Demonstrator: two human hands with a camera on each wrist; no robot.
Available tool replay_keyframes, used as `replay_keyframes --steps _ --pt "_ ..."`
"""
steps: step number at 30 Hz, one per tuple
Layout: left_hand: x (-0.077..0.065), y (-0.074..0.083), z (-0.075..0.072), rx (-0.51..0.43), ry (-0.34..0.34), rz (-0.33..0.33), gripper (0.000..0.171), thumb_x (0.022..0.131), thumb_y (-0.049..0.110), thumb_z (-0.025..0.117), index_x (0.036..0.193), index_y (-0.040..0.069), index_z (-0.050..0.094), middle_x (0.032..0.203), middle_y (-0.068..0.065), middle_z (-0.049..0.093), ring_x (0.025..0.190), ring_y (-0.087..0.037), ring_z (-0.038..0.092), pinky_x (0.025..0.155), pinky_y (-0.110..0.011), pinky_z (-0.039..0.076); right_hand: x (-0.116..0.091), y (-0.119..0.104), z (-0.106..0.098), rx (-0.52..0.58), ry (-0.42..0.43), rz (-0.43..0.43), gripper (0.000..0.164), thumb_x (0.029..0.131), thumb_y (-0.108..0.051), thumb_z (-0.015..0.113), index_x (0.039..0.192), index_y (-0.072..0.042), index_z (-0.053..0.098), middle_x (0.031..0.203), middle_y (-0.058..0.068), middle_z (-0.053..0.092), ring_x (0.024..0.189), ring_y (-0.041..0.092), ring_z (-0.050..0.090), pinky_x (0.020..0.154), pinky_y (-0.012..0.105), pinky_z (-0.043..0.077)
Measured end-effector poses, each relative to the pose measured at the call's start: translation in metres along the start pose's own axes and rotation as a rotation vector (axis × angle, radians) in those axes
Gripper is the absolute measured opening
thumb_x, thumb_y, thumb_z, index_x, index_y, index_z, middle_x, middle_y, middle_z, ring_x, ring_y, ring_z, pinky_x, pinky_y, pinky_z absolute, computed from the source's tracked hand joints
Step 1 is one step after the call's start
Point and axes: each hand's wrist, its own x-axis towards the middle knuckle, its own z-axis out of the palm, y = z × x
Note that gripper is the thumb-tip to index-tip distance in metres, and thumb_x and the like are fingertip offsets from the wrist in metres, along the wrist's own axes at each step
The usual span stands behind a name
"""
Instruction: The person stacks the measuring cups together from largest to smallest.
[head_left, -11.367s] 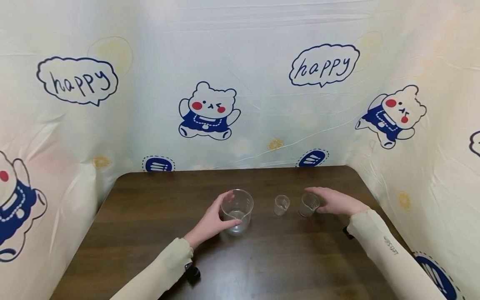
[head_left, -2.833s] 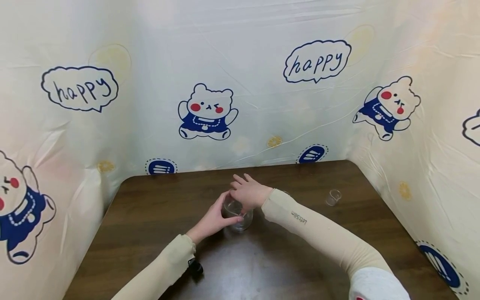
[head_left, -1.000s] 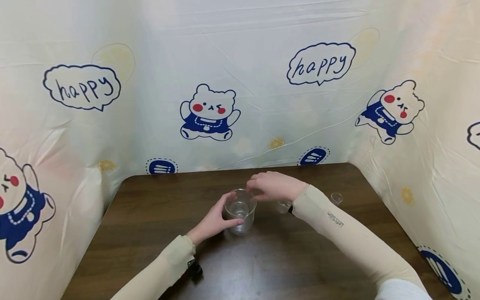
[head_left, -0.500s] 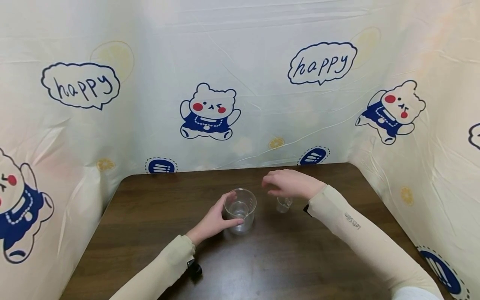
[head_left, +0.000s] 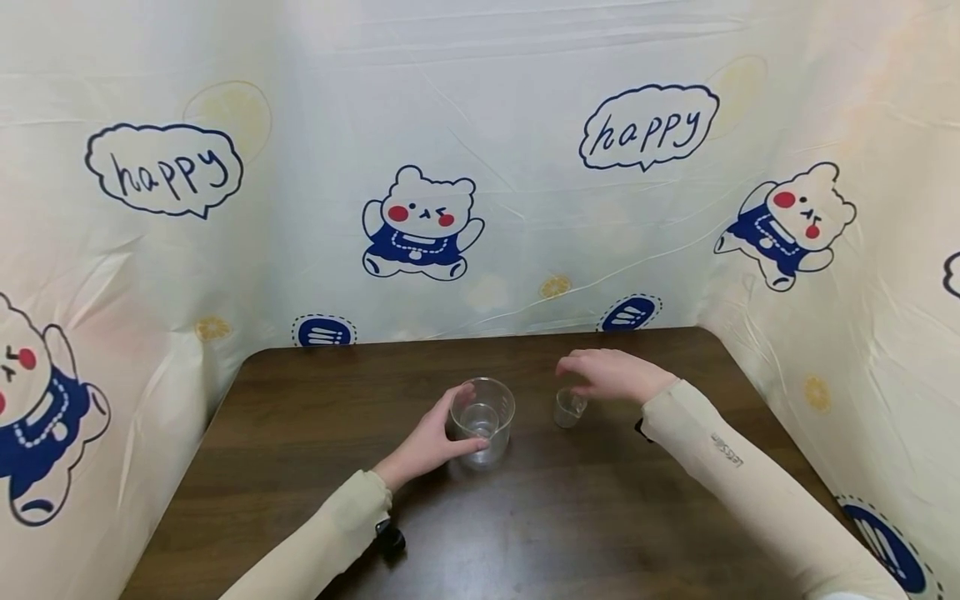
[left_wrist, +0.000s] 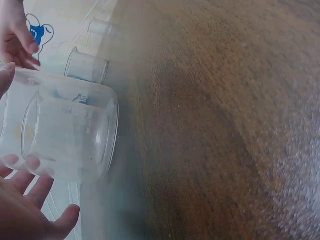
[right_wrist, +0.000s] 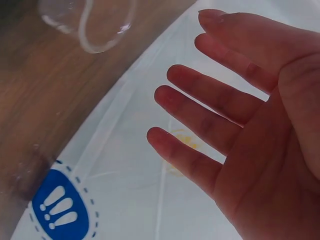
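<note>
My left hand (head_left: pixel 431 437) grips the large clear beaker (head_left: pixel 501 433) from its left side, thumb on the near wall and fingers round the back. Inside it sits a smaller beaker (left_wrist: pixel 65 130), its spout and rim showing through the wall in the left wrist view. My right hand (head_left: pixel 611 373) hovers at a small clear beaker (head_left: pixel 567 412), fingers loosely extended with nothing between them. In the right wrist view this right hand (right_wrist: pixel 240 110) has its fingers spread, and a blurred glass rim (right_wrist: pixel 95 49) lies beyond the fingertips.
A still smaller beaker (left_wrist: pixel 100 26) stands farther along the table in the left wrist view; my right hand and sleeve hide it in the head view. The brown table (head_left: pixel 337 400) meets a printed cloth (head_left: pixel 525 167) at the back and sides.
The large beaker now has a smaller one nested inside. My right hand has left its mouth and moved right to the small beaker. The left hand keeps its grip.
</note>
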Motion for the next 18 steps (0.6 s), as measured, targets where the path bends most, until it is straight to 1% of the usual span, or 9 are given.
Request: replay_keyframes --steps 3,8,13,16,18 --pt "0.000 -0.001 0.000 -0.005 -0.001 -0.002 0.092 0.085 0.027 0.090 0.159 0.015 0.036 0.156 -0.006 0.048 0.147 -0.023 0.043 0.119 -0.052 0.033 -0.003 0.005 0.005 0.010 -0.001 0.012 0.028 0.093 -0.009 0.076 0.121 -0.012 0.071 0.116 0.004 0.070 0.106 0.025 0.068 0.094 0.044 0.055" --pt "0.000 -0.001 0.000 -0.006 -0.007 0.000 0.091 0.086 0.029 0.089 0.159 0.015 0.036 0.156 -0.005 0.049 0.147 -0.023 0.043 0.119 -0.052 0.032 -0.004 0.011 0.015 0.016 0.012 0.000 0.032 0.091 -0.004 0.077 0.121 -0.011 0.071 0.114 0.004 0.069 0.104 0.024 0.068 0.092 0.043 0.056" --pt "-0.001 0.000 0.000 -0.017 -0.006 0.003 0.092 0.085 0.029 0.089 0.159 0.016 0.037 0.156 -0.005 0.049 0.147 -0.023 0.043 0.120 -0.051 0.031 -0.004 0.014 0.024 0.024 -0.012 0.001 0.043 0.088 0.001 0.078 0.128 -0.010 0.070 0.118 0.005 0.068 0.107 0.023 0.068 0.093 0.042 0.056" --pt "-0.001 -0.001 0.000 -0.020 -0.004 0.008 0.092 0.085 0.029 0.090 0.159 0.015 0.037 0.155 -0.005 0.050 0.146 -0.023 0.043 0.119 -0.052 0.031 -0.005 0.015 0.029 0.031 -0.022 0.009 0.048 0.085 0.005 0.078 0.130 -0.009 0.069 0.117 0.007 0.067 0.104 0.023 0.068 0.091 0.042 0.057" --pt "-0.001 -0.001 0.000 -0.023 -0.003 0.009 0.092 0.085 0.028 0.090 0.159 0.015 0.037 0.155 -0.005 0.050 0.147 -0.023 0.043 0.119 -0.052 0.031 -0.004 0.016 0.032 0.027 -0.020 -0.001 0.050 0.084 0.007 0.078 0.131 -0.008 0.069 0.115 0.008 0.067 0.100 0.022 0.068 0.088 0.041 0.057"
